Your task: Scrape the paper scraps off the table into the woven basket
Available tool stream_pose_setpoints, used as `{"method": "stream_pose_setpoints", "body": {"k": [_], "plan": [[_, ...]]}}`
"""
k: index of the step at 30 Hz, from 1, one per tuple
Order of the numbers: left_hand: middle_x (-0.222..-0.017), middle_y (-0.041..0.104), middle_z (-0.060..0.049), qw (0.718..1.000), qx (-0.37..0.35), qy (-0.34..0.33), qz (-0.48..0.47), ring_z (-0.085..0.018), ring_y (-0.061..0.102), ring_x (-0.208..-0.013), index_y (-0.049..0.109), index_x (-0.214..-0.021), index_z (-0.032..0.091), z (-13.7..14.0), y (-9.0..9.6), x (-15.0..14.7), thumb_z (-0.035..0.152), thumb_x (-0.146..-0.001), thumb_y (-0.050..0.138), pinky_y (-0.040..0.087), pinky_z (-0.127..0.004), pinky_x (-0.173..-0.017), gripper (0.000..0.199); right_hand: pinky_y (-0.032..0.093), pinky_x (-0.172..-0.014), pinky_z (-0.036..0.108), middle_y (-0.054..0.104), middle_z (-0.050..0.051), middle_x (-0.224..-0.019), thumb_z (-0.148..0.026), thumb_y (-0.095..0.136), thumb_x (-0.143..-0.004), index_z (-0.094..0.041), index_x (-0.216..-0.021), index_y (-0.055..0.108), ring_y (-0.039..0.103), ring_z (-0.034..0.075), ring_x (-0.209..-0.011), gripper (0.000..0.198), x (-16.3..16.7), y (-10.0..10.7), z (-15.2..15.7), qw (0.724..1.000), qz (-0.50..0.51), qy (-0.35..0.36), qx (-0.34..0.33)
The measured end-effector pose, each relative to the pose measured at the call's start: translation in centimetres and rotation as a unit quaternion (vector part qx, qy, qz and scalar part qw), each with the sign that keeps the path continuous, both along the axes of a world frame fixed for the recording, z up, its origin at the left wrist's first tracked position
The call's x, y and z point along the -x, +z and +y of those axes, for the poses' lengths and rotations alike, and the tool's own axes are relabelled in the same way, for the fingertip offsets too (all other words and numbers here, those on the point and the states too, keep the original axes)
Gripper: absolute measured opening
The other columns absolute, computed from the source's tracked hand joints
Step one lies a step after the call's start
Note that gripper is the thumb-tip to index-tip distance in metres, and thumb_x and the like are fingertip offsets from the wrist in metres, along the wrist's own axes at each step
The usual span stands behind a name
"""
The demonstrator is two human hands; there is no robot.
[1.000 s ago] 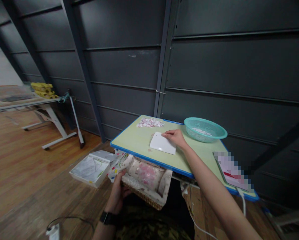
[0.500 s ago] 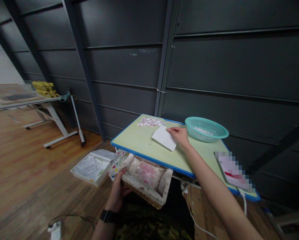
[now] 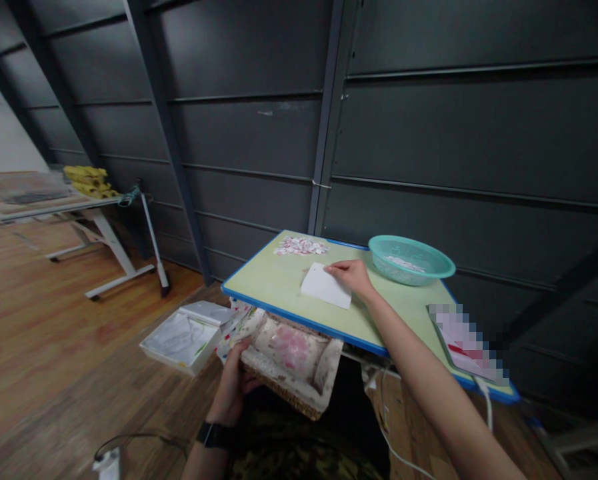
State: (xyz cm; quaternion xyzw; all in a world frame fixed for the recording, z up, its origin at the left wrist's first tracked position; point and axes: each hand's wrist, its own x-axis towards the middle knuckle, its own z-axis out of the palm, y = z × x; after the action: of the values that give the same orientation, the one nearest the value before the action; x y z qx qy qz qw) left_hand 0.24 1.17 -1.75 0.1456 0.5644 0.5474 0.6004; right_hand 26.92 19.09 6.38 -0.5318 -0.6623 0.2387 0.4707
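Observation:
My right hand point(image 3: 353, 277) pinches the upper right edge of a white card point(image 3: 325, 285) just over the pale green table point(image 3: 259, 280). Below the table's front edge, my left hand point(image 3: 239, 377) grips the left side of a lined wicker basket point(image 3: 291, 353), fingers wrapped under it. The basket is tilted, its white lining stained pink inside; its far edge is hidden under the tabletop. Beyond the card lies a pile of small white and reddish pieces point(image 3: 301, 246). A teal plastic colander point(image 3: 413, 260) with white pieces in it stands right of my right hand.
An open white box point(image 3: 181, 340) sits on the floor at left, beside colourful dotted plastic point(image 3: 233, 327). A blurred-out tablet point(image 3: 466, 347) with a white cable lies on the table's right. A power strip point(image 3: 109, 465) is on the floor. The dark panelled wall point(image 3: 249, 147) rises behind.
My right hand has shifted slightly left and down with the white card, which now lies at a flatter angle. My left hand keeps hold of the basket.

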Motion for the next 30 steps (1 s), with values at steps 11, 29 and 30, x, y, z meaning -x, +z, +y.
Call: {"method": "stream_pose_setpoints", "body": {"k": [11,29,30], "plan": [[-0.077,0.063,-0.001,1.0,0.007,0.001,0.006,-0.017,0.063,-0.058,0.054,-0.119,0.021,0.0,0.1,0.2,0.042,-0.083,0.059,0.055,-0.03,-0.054,0.042,0.034,-0.047,0.027,0.071,0.009,-0.063,-0.05,0.069,-0.065,-0.011,-0.074,0.078,0.055,0.017,-0.054,0.041,0.1,0.0,-0.1,1.0,-0.009,-0.019,0.014],[-0.074,0.062,-0.001,1.0,0.004,-0.001,0.006,-0.018,0.063,-0.055,0.054,-0.117,0.02,0.2,-0.3,0.4,0.041,-0.085,0.056,0.056,-0.033,-0.055,0.039,0.039,-0.05,0.026,0.072,0.009,-0.069,-0.053,0.08,-0.054,-0.012,-0.074,0.077,0.056,0.015,-0.055,0.046,1.7,0.0,-1.3,0.984,0.118,0.099,0.089],[-0.074,0.062,-0.001,1.0,0.005,0.0,0.005,-0.017,0.062,-0.055,0.054,-0.118,0.02,0.2,-0.4,0.5,0.041,-0.084,0.057,0.056,-0.033,-0.055,0.039,0.041,-0.052,0.027,0.073,0.01,-0.072,-0.053,0.078,-0.056,-0.012,-0.076,0.077,0.058,0.017,-0.058,0.046,1.3,0.2,-1.0,0.988,0.132,0.059,0.058]]}}
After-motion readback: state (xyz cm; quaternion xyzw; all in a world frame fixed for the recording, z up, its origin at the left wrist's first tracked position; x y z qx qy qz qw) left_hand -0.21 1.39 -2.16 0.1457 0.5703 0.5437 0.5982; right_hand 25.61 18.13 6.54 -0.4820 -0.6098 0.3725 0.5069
